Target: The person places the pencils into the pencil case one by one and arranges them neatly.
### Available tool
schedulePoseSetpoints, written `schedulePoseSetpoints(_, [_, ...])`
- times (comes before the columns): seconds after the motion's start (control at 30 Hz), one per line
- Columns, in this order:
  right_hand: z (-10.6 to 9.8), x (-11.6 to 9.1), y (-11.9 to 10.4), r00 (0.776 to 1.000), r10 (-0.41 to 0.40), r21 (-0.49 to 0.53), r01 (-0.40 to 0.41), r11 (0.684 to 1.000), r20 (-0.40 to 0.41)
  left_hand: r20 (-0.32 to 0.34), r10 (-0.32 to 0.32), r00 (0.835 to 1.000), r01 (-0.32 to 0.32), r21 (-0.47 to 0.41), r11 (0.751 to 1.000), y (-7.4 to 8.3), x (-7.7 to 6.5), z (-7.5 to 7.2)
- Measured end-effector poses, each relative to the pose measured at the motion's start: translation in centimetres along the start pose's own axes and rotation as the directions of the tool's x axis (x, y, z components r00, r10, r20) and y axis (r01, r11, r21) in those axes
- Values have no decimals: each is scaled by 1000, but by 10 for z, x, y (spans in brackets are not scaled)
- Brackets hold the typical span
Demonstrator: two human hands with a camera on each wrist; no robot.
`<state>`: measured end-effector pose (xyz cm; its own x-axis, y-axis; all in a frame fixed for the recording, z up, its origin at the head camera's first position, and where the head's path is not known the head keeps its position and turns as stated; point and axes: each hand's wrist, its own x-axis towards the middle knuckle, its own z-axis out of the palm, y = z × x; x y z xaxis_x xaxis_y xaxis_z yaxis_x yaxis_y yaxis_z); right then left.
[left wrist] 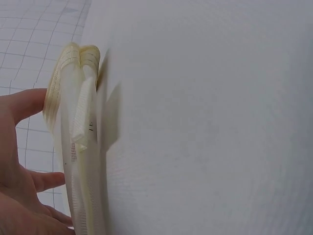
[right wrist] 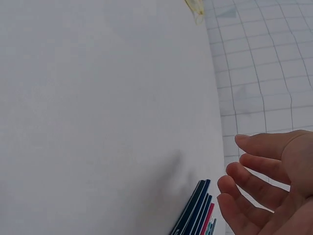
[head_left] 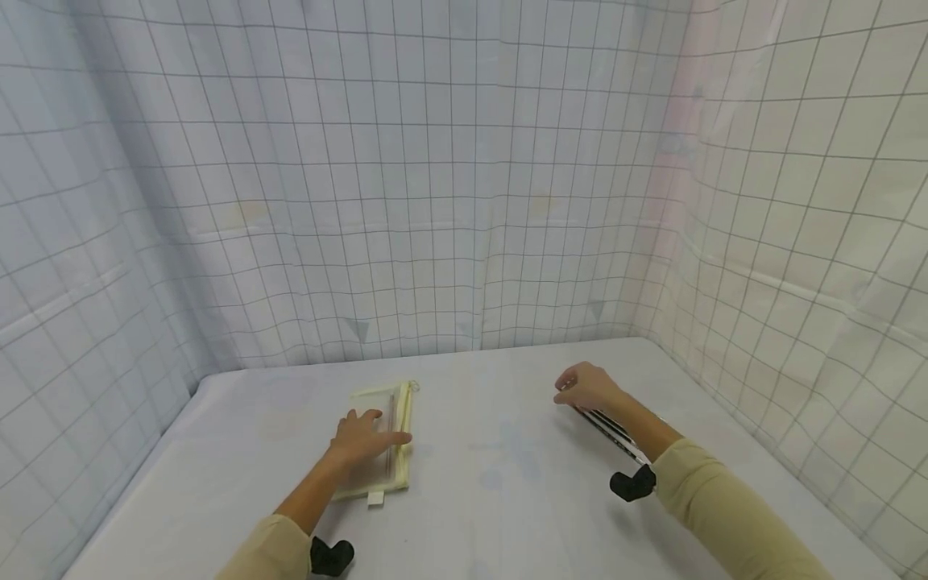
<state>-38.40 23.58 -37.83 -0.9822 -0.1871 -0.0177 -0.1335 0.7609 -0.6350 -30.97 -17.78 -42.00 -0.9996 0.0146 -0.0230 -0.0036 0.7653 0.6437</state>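
A flat translucent mesh pouch (head_left: 403,407) with pale yellow edging lies on the left part of the table. My left hand (head_left: 362,441) rests on it with fingers spread and the thumb across its yellow edge. From the side, in the left wrist view, the thumb and fingertips touch the pouch's (left wrist: 73,107) upper face. On the right lie several thin, dark, pencil-like sticks (head_left: 612,430), one of them pink. My right hand (right wrist: 266,183) is over their far ends, fingers loosely bent, nothing seen between them. In the head view, that hand and forearm partly hide the sticks.
A white cloth covers the table (head_left: 478,499), and grid-patterned curtains (head_left: 449,201) stand behind it and at both sides. A white tab (head_left: 375,499) sticks out from the pouch's near edge. Black wrist mounts (head_left: 633,483) hang beside both sleeves.
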Motion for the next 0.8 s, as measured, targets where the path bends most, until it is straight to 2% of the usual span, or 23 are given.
schedulePoseSetpoints(0.27, [-4, -15, 27, 999, -9, -130, 4, 992, -34, -5, 0, 1000, 0, -13, 1000, 2, 1, 0])
schedulePoseSetpoints(0.5, [5, -18, 53, 996, -48, -189, 32, 981, -81, 8, -11, 1000, 11, -45, 999, 1, 0, -1])
schedulePoseSetpoints(0.7, [10, -19, 47, 991, -74, -316, 37, 948, -108, 0, -2, 1000, 2, -51, 999, 0, 1, -2])
schedulePoseSetpoints(0.8, [11, -20, 44, 990, -73, -330, 31, 944, -117, -1, 6, 1000, -6, -57, 998, -1, 2, -2])
